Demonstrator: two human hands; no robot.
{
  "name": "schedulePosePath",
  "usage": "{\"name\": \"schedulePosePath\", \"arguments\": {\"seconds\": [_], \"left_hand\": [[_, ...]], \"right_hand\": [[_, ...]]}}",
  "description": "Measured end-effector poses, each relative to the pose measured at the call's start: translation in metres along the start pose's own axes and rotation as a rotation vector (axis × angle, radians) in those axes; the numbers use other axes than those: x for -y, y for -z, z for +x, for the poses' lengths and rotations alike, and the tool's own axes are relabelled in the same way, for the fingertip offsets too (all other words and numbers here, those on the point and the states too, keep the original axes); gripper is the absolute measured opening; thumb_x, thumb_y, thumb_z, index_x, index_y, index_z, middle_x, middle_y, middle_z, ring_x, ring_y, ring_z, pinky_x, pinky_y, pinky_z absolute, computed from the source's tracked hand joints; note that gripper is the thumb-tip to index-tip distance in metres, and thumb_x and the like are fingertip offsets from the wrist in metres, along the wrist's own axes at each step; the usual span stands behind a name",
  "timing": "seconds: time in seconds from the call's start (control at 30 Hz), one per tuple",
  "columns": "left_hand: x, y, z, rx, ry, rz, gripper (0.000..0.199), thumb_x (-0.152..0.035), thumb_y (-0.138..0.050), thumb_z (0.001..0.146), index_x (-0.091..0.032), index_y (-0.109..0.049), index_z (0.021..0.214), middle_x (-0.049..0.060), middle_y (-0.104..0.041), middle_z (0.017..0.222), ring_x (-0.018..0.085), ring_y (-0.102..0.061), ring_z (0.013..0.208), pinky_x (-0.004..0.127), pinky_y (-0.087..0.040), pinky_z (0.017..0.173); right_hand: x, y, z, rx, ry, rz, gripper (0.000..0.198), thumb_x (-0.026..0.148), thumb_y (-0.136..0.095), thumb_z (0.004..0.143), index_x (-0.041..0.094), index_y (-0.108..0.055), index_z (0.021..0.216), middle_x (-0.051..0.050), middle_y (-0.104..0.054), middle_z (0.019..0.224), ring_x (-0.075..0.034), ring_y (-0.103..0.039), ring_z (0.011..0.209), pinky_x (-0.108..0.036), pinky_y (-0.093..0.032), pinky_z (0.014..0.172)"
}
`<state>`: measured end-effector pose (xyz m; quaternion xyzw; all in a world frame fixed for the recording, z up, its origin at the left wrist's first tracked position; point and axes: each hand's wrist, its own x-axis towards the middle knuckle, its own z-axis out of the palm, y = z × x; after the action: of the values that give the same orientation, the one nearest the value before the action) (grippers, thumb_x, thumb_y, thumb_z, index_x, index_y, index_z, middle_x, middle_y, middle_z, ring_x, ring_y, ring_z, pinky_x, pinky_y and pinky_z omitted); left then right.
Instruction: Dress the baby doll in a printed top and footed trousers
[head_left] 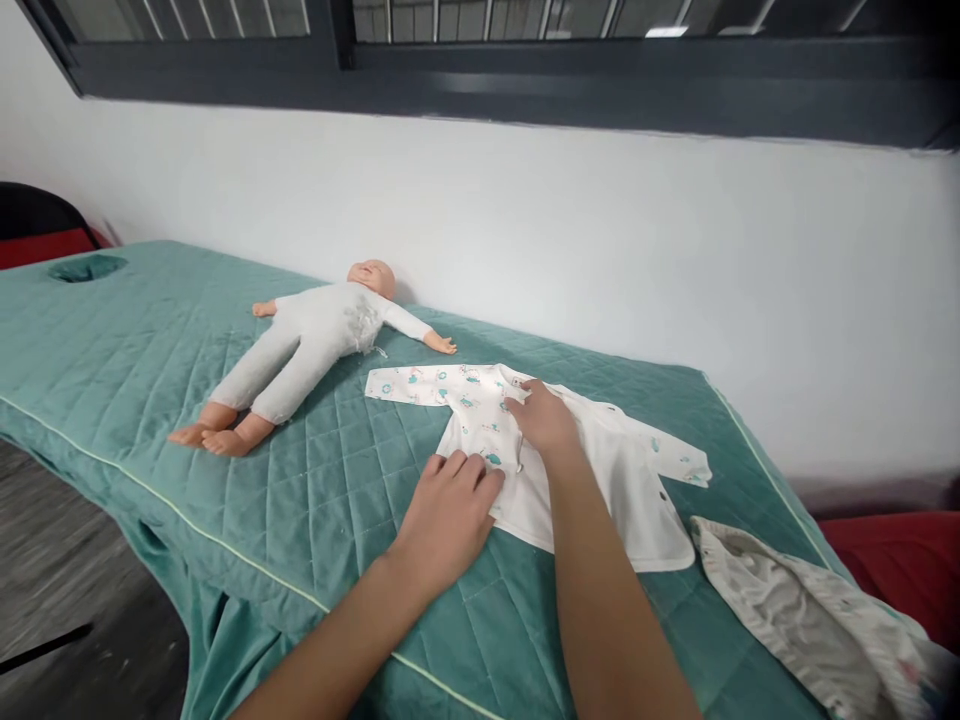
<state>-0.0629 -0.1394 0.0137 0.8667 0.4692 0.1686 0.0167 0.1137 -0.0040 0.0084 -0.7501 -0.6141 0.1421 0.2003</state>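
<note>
Shirt [480,400], white with teal print, is lying spread flat on the green bed [135,340], under both hands. Left hand [448,515] is pressing its lower edge with fingers flat and open, gripping nothing; right hand [546,418], just beyond, is resting palm-down on the middle, grip indeterminate. Doll [315,340] is lying beyond and left of them, cloth [795,600] to the right.

White teal-printed baby shirt [480,400], green quilt [150,350]
</note>
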Motion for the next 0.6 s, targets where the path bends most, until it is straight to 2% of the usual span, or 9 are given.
{"name": "schedulePosePath", "arguments": {"seconds": [0.1,0.17,0.2,0.27,0.33,0.4,0.43,0.5,0.6], "left_hand": [[-0.004,-0.007,0.008,-0.003,0.037,-0.138,0.015,-0.019,-0.056,0.088,-0.02,-0.062,0.102,0.005,-0.065,0.101,0.023,-0.058,0.095,0.037,-0.044,0.081],[-0.001,-0.011,0.01,-0.094,0.124,-0.319,0.013,-0.022,-0.052,0.092,-0.02,-0.064,0.096,0.003,-0.066,0.093,0.02,-0.06,0.088,0.033,-0.045,0.077],[0.003,-0.012,0.009,-0.178,0.204,-0.432,0.016,-0.025,-0.049,0.094,-0.02,-0.064,0.092,0.002,-0.065,0.087,0.018,-0.06,0.082,0.03,-0.045,0.074],[0.013,-0.012,0.007,-0.432,0.457,-0.66,0.023,-0.032,-0.044,0.097,-0.019,-0.062,0.091,0.001,-0.063,0.083,0.016,-0.059,0.077,0.027,-0.045,0.071],[0.024,-0.011,0.003,-0.744,0.747,-0.8,0.025,-0.038,-0.044,0.097,-0.019,-0.058,0.105,0.003,-0.063,0.099,0.017,-0.06,0.089,0.028,-0.047,0.078],[0.032,-0.011,0.0,-0.986,0.895,-0.793,0.033,-0.038,-0.05,0.095,-0.02,-0.049,0.122,0.008,-0.053,0.123,0.019,-0.055,0.111,0.031,-0.046,0.094],[0.034,-0.012,-0.002,-1.046,0.885,-0.747,0.038,-0.036,-0.053,0.093,-0.02,-0.046,0.126,0.009,-0.047,0.13,0.02,-0.05,0.12,0.033,-0.042,0.101],[0.033,-0.014,-0.003,-1.065,0.758,-0.614,0.038,-0.03,-0.057,0.09,-0.019,-0.047,0.126,0.011,-0.043,0.132,0.022,-0.044,0.127,0.038,-0.036,0.11],[0.027,-0.019,-0.001,-0.937,0.501,-0.468,0.029,-0.02,-0.052,0.09,-0.019,-0.051,0.119,0.01,-0.049,0.125,0.022,-0.047,0.123,0.042,-0.037,0.11]], "right_hand": [[-0.004,0.002,0.002,0.033,0.008,0.099,0.042,0.038,-0.06,0.08,0.022,-0.06,0.119,-0.007,-0.071,0.097,-0.028,-0.064,0.099,-0.042,-0.044,0.09],[-0.003,0.003,0.0,0.041,0.012,0.246,0.04,0.033,-0.062,0.078,0.02,-0.062,0.116,-0.008,-0.071,0.092,-0.028,-0.065,0.095,-0.043,-0.045,0.089],[-0.001,0.004,-0.001,0.046,0.015,0.306,0.04,0.032,-0.06,0.079,0.019,-0.061,0.117,-0.008,-0.072,0.093,-0.026,-0.066,0.094,-0.041,-0.046,0.088],[0.007,0.006,-0.005,0.079,0.079,0.459,0.045,0.035,-0.054,0.085,0.021,-0.055,0.127,-0.007,-0.072,0.103,-0.022,-0.067,0.095,-0.036,-0.049,0.085],[0.015,0.007,-0.009,0.128,0.202,0.693,0.049,0.038,-0.049,0.089,0.026,-0.046,0.137,-0.005,-0.069,0.119,-0.018,-0.065,0.105,-0.033,-0.05,0.086],[0.02,0.004,-0.011,0.153,0.288,0.883,0.047,0.039,-0.05,0.089,0.027,-0.046,0.135,-0.005,-0.067,0.126,-0.018,-0.063,0.113,-0.033,-0.05,0.089],[0.02,0.001,-0.01,0.142,0.299,0.885,0.043,0.038,-0.051,0.089,0.024,-0.051,0.13,-0.006,-0.068,0.123,-0.019,-0.063,0.112,-0.035,-0.051,0.09],[0.019,-0.007,-0.007,0.081,0.286,0.724,0.032,0.036,-0.05,0.088,0.02,-0.06,0.115,-0.008,-0.072,0.111,-0.02,-0.066,0.103,-0.037,-0.051,0.09],[0.015,-0.018,-0.004,0.006,0.315,0.51,0.025,0.031,-0.048,0.088,0.018,-0.065,0.101,-0.009,-0.072,0.105,-0.021,-0.066,0.099,-0.04,-0.048,0.095]]}}
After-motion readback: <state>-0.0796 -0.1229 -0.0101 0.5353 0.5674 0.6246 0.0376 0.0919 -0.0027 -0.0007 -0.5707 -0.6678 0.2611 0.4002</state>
